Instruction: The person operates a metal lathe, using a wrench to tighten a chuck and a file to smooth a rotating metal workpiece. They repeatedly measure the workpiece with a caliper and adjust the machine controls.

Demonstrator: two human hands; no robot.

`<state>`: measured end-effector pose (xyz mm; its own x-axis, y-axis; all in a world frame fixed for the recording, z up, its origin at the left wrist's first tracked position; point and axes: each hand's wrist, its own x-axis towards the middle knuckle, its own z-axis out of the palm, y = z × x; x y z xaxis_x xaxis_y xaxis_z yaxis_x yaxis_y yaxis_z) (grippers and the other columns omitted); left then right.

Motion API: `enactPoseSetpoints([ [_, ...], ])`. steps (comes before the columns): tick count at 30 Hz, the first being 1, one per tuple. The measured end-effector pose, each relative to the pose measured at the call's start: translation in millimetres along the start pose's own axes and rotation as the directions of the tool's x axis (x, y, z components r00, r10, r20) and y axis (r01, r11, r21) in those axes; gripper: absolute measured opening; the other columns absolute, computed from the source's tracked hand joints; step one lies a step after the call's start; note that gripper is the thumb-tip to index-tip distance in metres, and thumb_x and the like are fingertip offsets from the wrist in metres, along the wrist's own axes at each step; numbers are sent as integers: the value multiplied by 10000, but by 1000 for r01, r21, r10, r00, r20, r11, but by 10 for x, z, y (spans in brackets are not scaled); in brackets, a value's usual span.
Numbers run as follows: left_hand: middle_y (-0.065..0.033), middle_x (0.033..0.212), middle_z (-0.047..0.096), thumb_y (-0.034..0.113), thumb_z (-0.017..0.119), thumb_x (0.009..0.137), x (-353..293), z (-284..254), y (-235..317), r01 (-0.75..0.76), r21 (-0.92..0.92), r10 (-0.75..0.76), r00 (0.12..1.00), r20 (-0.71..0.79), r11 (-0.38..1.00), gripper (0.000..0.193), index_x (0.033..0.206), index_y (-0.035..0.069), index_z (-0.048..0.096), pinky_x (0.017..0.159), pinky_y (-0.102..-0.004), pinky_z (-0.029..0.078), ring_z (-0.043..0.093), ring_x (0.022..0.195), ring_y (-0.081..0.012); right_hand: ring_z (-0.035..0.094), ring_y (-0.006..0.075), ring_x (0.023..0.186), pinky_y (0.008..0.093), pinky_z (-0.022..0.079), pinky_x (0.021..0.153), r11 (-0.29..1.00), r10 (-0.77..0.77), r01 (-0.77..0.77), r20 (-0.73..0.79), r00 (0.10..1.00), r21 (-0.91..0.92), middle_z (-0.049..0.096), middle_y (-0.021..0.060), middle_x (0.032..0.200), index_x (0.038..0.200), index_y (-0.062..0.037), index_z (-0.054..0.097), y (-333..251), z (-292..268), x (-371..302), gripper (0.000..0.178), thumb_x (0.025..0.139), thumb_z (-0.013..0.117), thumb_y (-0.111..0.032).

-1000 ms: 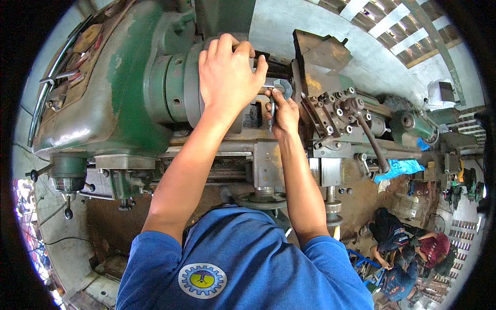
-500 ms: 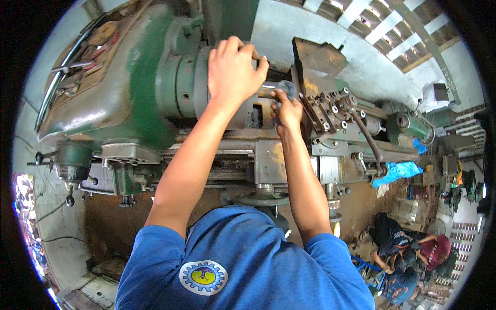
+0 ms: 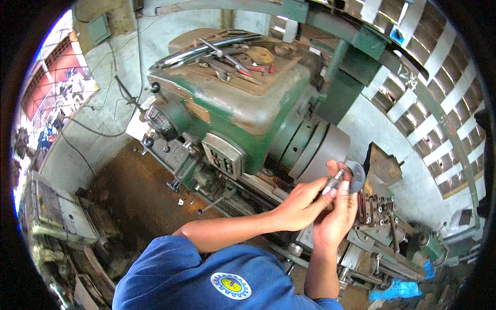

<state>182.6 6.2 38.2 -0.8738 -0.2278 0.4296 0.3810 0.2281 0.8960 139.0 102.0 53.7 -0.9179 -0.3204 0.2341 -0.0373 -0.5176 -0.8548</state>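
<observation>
On the blue shirt [image 3: 170,271] sits a round, gear-rimmed badge [image 3: 231,285], yellow at its centre. Beyond it, the left hand [image 3: 304,206] closes its fingers on a grey micrometer [image 3: 357,175], which the right hand [image 3: 336,219] grips too, near a grey chuck [image 3: 331,147]. Past them stands the green headstock [image 3: 237,116], its dark plate [image 3: 159,123] bearing markings too small to read. Metal tools [image 3: 219,51] lie on top, and pale marks show on a green beam [image 3: 421,88] farther off

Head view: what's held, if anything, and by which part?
A micrometer-like tool: left hand at its silver barrel, right hand by its grey curved frame; exact finger contacts too blurred to tell.
</observation>
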Motion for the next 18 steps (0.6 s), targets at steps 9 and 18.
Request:
enactPoseSetpoints([
  [9, -88, 786, 646, 481, 547, 1051, 648, -2119, 388, 127, 631, 191, 892, -410, 765, 511, 961, -11, 655, 672, -387, 484, 582, 741, -173, 552, 257, 1348, 377, 410, 1120, 964, 152, -53, 378, 913, -259, 587, 164, 1456, 1514, 8, 451, -157, -176, -256, 568, 1011, 648, -165],
  [18, -200, 1102, 753, 686, 561, 924, 2395, -4164, -362, 472, 863, -186, 878, -441, 181, 676, 1091, 72, 788, 936, -484, 521, 697, 1073, -348, 693, 206, 1104, 358, 538, 982, 793, 502, -94, 558, 661, -602, 716, 121, 1252, 1327, -14, 646, 279, -829, -1096, 402, 951, 738, -122],
])
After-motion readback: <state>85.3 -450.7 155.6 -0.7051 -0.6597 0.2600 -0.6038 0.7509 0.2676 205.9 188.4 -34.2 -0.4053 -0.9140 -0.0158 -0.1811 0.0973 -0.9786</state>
